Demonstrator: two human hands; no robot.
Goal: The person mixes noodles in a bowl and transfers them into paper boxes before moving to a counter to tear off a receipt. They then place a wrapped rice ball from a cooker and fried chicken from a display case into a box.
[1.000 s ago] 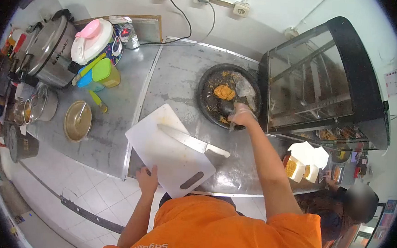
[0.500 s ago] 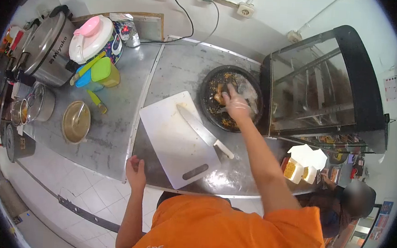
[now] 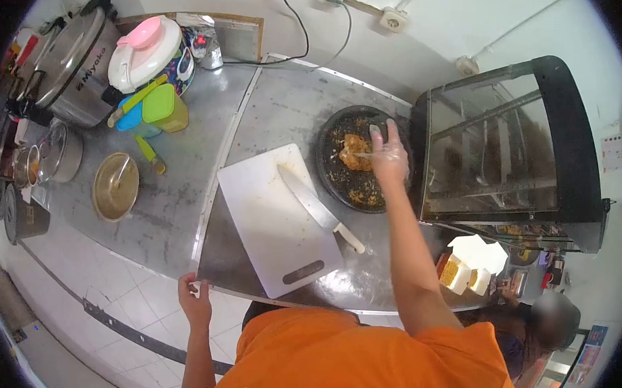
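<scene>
My right hand (image 3: 390,156), in a clear plastic glove, is over the right side of a round black stone dish (image 3: 332,185). Its fingers are spread. A brown, crumb-coated piece of food (image 3: 356,152) lies in the dish beside the fingers, with crumbs around it. My left hand (image 3: 194,298) hangs at the table's front edge with thumb and fingers apart and nothing in it. A white cutting board (image 3: 263,212) lies between the hands, and a large knife (image 3: 317,205) rests across it.
A glass display case (image 3: 495,142) stands right of the dish. Open white food boxes (image 3: 476,259) sit at the front right near another person (image 3: 551,319). Leftward are a metal bowl (image 3: 115,187), green container (image 3: 165,108) and large pot (image 3: 82,70).
My right hand has shifted right off the food, which now shows whole; the clear plastic seen in the dish is now at the hand. My left hand has moved slightly down and left.
</scene>
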